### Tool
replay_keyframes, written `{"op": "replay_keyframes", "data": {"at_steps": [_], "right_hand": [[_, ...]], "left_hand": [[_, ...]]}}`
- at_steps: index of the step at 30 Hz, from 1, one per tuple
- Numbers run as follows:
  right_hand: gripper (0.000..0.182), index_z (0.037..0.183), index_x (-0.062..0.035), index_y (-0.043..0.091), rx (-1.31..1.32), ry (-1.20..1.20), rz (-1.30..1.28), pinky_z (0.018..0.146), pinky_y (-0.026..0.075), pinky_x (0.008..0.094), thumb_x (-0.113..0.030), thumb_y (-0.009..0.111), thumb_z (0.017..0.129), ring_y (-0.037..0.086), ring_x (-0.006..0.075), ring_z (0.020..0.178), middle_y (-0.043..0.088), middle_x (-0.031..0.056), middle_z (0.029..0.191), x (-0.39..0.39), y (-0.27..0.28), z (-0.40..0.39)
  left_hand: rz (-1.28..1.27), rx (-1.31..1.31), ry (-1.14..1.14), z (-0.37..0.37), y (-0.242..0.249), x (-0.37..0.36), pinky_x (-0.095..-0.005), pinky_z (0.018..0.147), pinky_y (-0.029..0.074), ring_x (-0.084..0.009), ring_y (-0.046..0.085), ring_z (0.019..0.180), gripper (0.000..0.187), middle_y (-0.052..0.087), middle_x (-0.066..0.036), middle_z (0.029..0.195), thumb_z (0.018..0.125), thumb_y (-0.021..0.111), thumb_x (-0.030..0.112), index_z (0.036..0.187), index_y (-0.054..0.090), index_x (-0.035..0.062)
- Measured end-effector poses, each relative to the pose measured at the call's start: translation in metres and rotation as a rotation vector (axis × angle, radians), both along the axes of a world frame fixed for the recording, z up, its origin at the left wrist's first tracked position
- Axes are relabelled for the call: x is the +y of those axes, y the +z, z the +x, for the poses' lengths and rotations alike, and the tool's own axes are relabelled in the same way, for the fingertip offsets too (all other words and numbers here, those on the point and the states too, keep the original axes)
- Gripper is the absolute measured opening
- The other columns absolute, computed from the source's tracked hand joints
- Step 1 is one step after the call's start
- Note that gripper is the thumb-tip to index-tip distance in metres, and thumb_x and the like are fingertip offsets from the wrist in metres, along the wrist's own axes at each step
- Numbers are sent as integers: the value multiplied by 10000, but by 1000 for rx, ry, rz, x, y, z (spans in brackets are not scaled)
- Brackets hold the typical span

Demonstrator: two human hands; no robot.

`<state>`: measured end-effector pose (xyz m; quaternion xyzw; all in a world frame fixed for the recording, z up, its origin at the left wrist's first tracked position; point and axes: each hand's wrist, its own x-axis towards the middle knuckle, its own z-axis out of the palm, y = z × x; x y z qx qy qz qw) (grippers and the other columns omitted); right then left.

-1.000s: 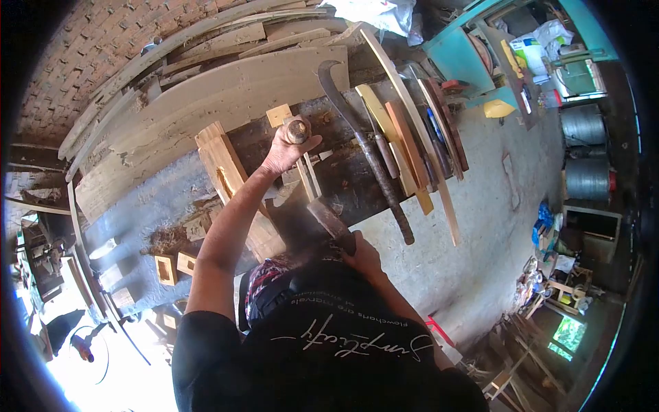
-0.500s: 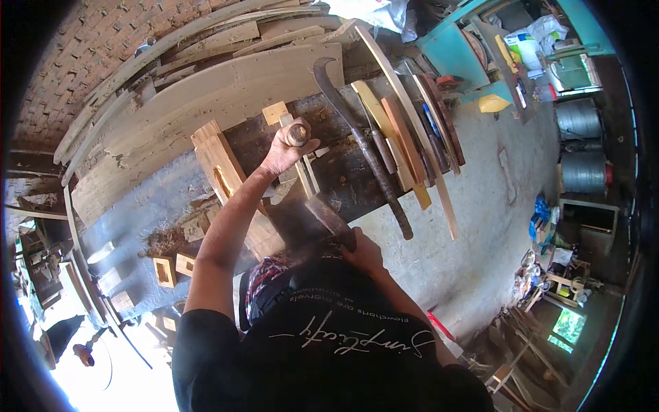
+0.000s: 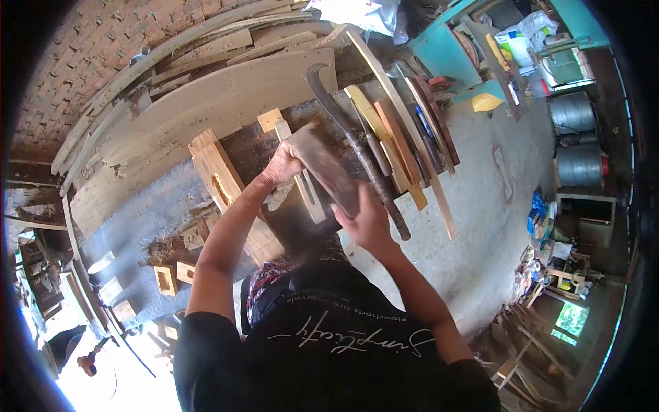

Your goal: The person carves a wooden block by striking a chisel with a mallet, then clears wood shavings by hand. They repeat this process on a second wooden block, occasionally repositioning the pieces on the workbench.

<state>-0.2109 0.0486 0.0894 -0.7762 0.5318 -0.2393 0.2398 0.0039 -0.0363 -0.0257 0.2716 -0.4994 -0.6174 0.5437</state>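
Note:
My left hand (image 3: 283,166) is closed around an upright chisel, whose round handle end is now covered by the mallet and whose blade is hidden. Under that hand lies a narrow pale wood strip (image 3: 312,202) with a long slot, on the dark bench. My right hand (image 3: 371,225) grips one end of a blocky wooden mallet (image 3: 321,163), blurred by motion. The mallet's far end is over the top of my left hand, at the chisel handle; contact cannot be made out. Left of the strip rests a thick timber (image 3: 221,172) with a cut-out slot.
A long curved-blade knife (image 3: 362,152) lies right of the hands, beside several wood strips (image 3: 398,134) and tools. Small hollowed blocks (image 3: 165,280) sit at the bench's near left. Boards (image 3: 206,96) lean along the brick wall; wire coils (image 3: 576,165) stand far right.
My right hand has swung the mallet up and forward, from near my waist to over my left hand. My left hand stays in about the same place, holding the chisel.

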Motion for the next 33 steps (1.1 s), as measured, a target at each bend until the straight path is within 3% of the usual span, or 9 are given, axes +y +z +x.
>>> {"op": "replay_keyframes", "data": {"at_steps": [5, 7, 11, 12, 13, 15, 21, 27, 33], "right_hand": [[500, 1145, 33, 497, 46, -23, 106, 709, 506, 462, -260, 723, 809, 636, 442, 847, 627, 260, 959, -7, 29, 1], [484, 1145, 24, 497, -268, -15, -36, 698, 505, 450, -222, 737, 804, 641, 418, 826, 626, 235, 937, -12, 53, 14], [496, 1162, 32, 491, -171, 8, -156, 709, 505, 442, -237, 732, 822, 639, 422, 823, 629, 235, 931, -13, 24, 9], [529, 1163, 32, 495, 46, -22, 27, 710, 510, 447, -291, 734, 819, 639, 440, 848, 636, 257, 938, -13, 6, 1], [529, 1163, 32, 495, 46, -15, 21, 710, 510, 447, -291, 734, 819, 639, 440, 848, 636, 257, 938, -8, -14, -11], [585, 1175, 41, 499, 96, -15, 0, 710, 517, 456, -349, 736, 808, 642, 450, 869, 640, 283, 939, -4, -45, -30], [690, 1214, 95, 466, 73, -241, 282, 729, 517, 467, -384, 737, 799, 646, 454, 890, 638, 313, 954, 27, -38, -42], [622, 1297, -58, 442, 299, -85, 495, 799, 503, 479, -392, 690, 835, 640, 417, 958, 656, 237, 1034, 56, -73, -63], [600, 1280, -92, 451, 237, -113, 592, 817, 505, 475, -381, 705, 820, 639, 406, 970, 657, 222, 1051, 64, -75, -63]], "left_hand": [[-3, -349, 59, 2, -6, -4, -264, 958, 475, -92, 594, 1009, 426, 656, 3, 1062, 806, 731, 28, 1208, 595, 65], [74, -606, -13, 4, 0, -8, -262, 959, 472, -87, 594, 1035, 429, 666, 0, 1099, 804, 740, 37, 1208, 600, 74], [-10, -384, 216, -4, 19, -3, -274, 822, 497, -82, 573, 880, 266, 646, 0, 955, 815, 749, 96, 1033, 602, 53], [133, -101, 189, -7, 22, -3, -290, 787, 492, -94, 542, 829, 270, 604, -4, 878, 788, 766, 117, 963, 572, 46], [127, -100, 197, -5, 16, -8, -290, 787, 492, -94, 542, 829, 270, 604, -4, 878, 788, 766, 117, 963, 572, 46], [50, -532, 218, -1, -15, -21, -293, 781, 491, -100, 543, 829, 303, 588, -5, 858, 762, 778, 127, 959, 563, 45], [201, -388, 285, -3, 2, -14, -275, 681, 473, -81, 511, 715, 239, 551, 19, 745, 824, 759, 155, 847, 538, 66], [170, -360, 421, 11, 28, -22, -258, 635, 439, -68, 490, 665, 266, 532, 43, 698, 825, 775, 159, 759, 529, 83], [165, -429, 332, 13, 46, -23, -252, 617, 430, -70, 490, 658, 243, 535, 35, 705, 800, 773, 117, 739, 540, 82]]}}
